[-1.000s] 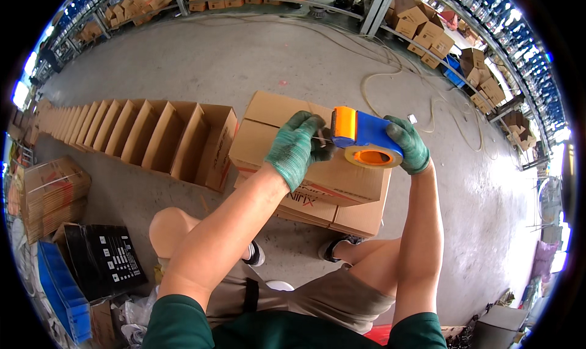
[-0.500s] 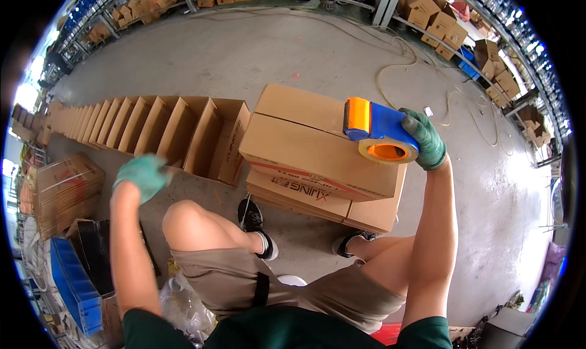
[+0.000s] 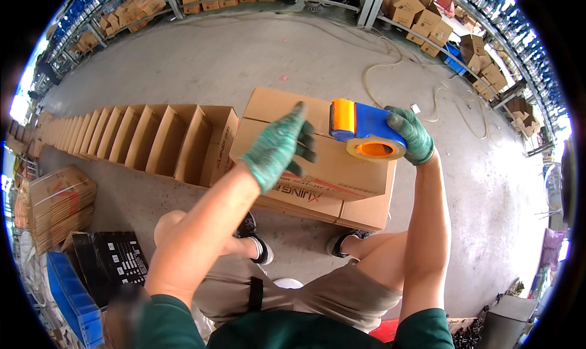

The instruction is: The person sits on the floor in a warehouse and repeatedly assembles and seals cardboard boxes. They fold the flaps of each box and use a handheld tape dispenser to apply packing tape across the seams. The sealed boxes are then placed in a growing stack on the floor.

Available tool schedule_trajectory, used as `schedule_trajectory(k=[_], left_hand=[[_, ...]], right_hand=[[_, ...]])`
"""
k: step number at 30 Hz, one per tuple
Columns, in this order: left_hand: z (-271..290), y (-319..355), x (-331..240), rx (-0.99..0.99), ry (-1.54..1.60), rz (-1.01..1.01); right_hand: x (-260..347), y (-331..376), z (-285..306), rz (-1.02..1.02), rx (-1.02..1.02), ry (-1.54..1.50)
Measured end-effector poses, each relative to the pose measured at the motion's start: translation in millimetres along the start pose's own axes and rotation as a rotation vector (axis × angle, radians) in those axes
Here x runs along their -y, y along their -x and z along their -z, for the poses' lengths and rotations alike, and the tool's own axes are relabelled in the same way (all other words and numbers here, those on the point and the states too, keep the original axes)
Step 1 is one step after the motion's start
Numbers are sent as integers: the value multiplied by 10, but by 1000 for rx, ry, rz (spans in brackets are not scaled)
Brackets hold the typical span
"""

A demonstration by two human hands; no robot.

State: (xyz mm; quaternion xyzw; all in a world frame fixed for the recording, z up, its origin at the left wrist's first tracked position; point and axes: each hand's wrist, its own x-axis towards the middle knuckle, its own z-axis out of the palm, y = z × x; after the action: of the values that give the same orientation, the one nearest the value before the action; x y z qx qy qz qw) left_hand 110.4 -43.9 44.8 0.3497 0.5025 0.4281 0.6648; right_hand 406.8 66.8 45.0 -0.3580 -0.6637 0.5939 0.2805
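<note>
A closed brown cardboard box (image 3: 348, 172) lies in front of me on top of more flat cardboard (image 3: 364, 212). Over its right part my right hand (image 3: 414, 135), in a green glove, grips a blue and orange tape dispenser (image 3: 373, 124). A roll of tape with an orange core sits in the dispenser, low on its near side. My left hand (image 3: 281, 144), gloved in green too, is over the left part of the box. Its fingers are apart and it holds nothing; whether it touches the cardboard I cannot tell.
A long row of open-topped cardboard boxes (image 3: 162, 138) runs off to the left. Bundled flat cardboard (image 3: 64, 202), a black box (image 3: 110, 257) and a blue bin (image 3: 72, 297) stand at my lower left. A pale hose (image 3: 366, 74) lies on the floor beyond the box; shelves with cartons line the back.
My left hand has swung from the left, near the row of boxes, to over the box in front of me. The right hand still holds the tape dispenser above it.
</note>
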Motion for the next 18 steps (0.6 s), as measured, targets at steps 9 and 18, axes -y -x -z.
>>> schedule_trajectory(k=[9, 18], left_hand=[[-445, -179, 190, -105, 39, -183], [858, -164, -103, -618, -376, -316]], right_hand=[[56, 34, -29, -41, -38, 34], [298, -45, -116, -73, 33, 345]])
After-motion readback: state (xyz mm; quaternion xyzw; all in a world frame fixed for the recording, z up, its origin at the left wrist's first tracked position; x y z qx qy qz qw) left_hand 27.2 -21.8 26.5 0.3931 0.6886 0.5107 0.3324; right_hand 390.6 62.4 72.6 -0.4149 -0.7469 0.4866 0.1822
